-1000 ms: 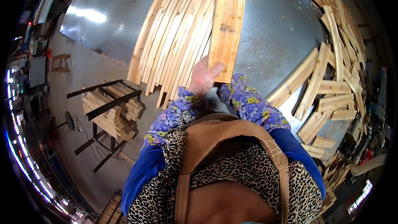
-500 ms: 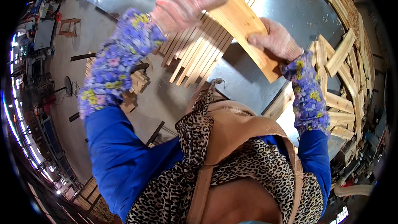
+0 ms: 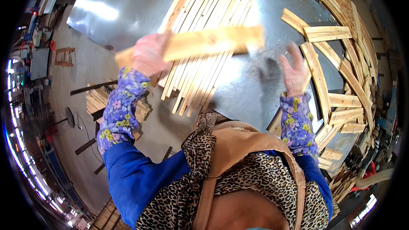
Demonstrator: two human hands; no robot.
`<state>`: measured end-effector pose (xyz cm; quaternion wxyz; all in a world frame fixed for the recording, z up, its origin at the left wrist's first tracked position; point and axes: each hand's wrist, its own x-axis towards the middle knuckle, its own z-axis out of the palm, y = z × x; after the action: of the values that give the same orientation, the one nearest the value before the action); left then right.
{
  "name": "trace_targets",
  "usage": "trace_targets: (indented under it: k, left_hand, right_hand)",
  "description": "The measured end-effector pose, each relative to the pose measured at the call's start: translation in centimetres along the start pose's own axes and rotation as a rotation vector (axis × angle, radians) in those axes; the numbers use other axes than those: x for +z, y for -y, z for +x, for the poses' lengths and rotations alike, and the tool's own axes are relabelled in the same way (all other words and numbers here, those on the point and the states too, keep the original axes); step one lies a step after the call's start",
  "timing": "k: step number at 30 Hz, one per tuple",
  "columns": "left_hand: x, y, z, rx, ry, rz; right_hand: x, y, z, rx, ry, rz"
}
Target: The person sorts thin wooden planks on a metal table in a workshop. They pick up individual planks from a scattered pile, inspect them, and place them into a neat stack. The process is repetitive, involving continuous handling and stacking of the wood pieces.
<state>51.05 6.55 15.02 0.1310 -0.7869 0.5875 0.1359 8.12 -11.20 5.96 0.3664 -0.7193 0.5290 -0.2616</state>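
Board: a flat, light wooden board is held slantwise above the counter, crossing over the row of strips; its right end is blurred, and whether the strips are touched cannot be told.
Left hand: the gloved left hand is closed around the board near its left end.
Right hand: the gloved right hand is held well apart from the board's right end, thumb and fingers spread wide, over the counter near the loose boards.
Strips: narrow wooden strips are laid side by side beneath the board, their near ends unevenly staggered.
Counter: strips and boards are carried by a shiny grey metal counter.
Loose boards: at the right, loose boards are strewn across one another at several angles.
Sleeves: both forearms are covered by purple floral sleeves.
Floor: to the left, short wood pieces are stacked, and a wooden stool is seen farther off.
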Motion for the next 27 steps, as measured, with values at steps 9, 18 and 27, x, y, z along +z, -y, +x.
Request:
trace_targets:
  k: [9,18,27]
  left_hand:
    - [17.8,8.3,4.6,-0.329,-0.31,-0.557]
    - [9.7,0.4,6.8,-0.073,-0.576,-0.464]
    - [8.3,-29.1,6.2,0.468,-0.109,-0.25]
  right_hand:
    - [-0.6,-10.4,-7.4,0.61,-0.251,-0.422]
    - [10.1,-5.3,-4.3,0.267,-0.047,-0.191]
    - [-16.2,-20.7,-1.4,0.254,-0.187,-0.972]
